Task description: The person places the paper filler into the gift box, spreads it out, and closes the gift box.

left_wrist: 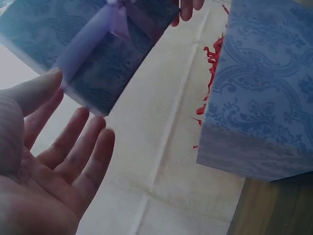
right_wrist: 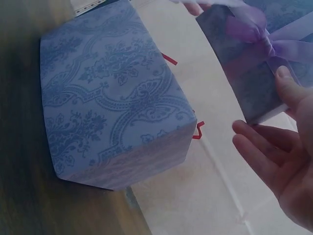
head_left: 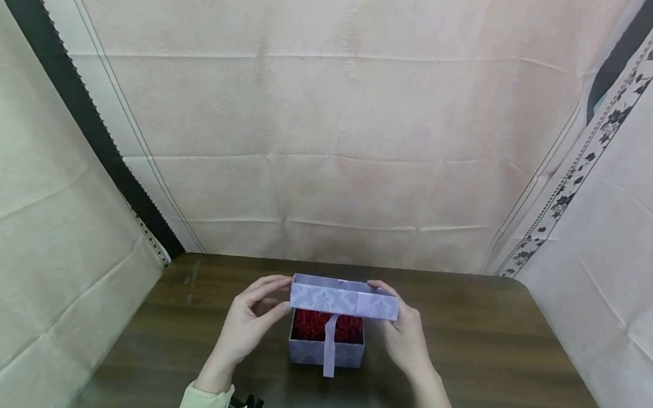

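Both hands hold a lavender-blue patterned box lid (head_left: 325, 299) above a matching gift box (head_left: 303, 352). The lid's hollow side faces up in the head view, and a purple ribbon (head_left: 330, 349) hangs from it in front of the box. In the right wrist view the ribbon's bow (right_wrist: 266, 44) shows on the lid's outer face. My left hand (head_left: 250, 319) pinches the lid's left edge, thumb (left_wrist: 46, 85) on the outer face. My right hand (head_left: 405, 336) grips the right end between thumb and fingers. Red shredded paper (head_left: 312, 325) fills the box, partly hidden by the lid.
The box stands on a dark brown wooden table (head_left: 208, 347). Pale creased cloth (head_left: 337, 135) hangs behind the table, with more cloth at both sides. A dark strip (head_left: 83, 105) runs down the left and a floral border (head_left: 591, 153) down the right.
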Tool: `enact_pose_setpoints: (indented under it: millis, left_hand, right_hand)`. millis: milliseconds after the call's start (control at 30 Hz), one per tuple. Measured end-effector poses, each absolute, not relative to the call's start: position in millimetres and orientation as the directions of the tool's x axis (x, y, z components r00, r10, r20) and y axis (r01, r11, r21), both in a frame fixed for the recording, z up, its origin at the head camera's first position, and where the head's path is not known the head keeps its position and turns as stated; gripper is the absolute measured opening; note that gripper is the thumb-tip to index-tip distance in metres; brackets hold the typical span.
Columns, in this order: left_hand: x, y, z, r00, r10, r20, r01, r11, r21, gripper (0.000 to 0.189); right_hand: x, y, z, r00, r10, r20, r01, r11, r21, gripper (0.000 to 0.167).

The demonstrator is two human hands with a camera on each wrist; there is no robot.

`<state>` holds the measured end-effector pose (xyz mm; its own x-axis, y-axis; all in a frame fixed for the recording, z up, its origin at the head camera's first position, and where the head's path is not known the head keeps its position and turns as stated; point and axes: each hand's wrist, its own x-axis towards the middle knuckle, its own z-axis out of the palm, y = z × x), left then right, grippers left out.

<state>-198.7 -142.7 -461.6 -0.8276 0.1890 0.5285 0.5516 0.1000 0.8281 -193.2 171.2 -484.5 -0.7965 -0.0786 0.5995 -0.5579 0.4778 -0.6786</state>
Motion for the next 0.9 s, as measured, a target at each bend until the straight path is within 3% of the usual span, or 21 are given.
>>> enact_pose_setpoints:
  millis: [267,533,900]
  left_hand:
    - [-203.0,-142.2,-466.6,-0.845,0.137,0.517,0.533,0.127,0.837,0.043]
    - [-203.2,-140.5,-464.5,-0.871,0.119,0.476,0.490,0.136,0.861,0.042]
    - [-204.5,-141.5,-468.1,-0.915,0.102,0.389,0.403,0.209,0.891,0.036]
  right_hand:
    - [-190.5,168.3,-484.7,-0.865,-0.122,0.487,-0.490,0.421,-0.763,0.025]
    - [-189.4,168.7,-480.9,-0.904,-0.113,0.413,-0.420,0.420,-0.805,0.022]
    - [-187.6,168.7,-478.8,-0.947,-0.091,0.308,-0.319,0.374,-0.871,0.041]
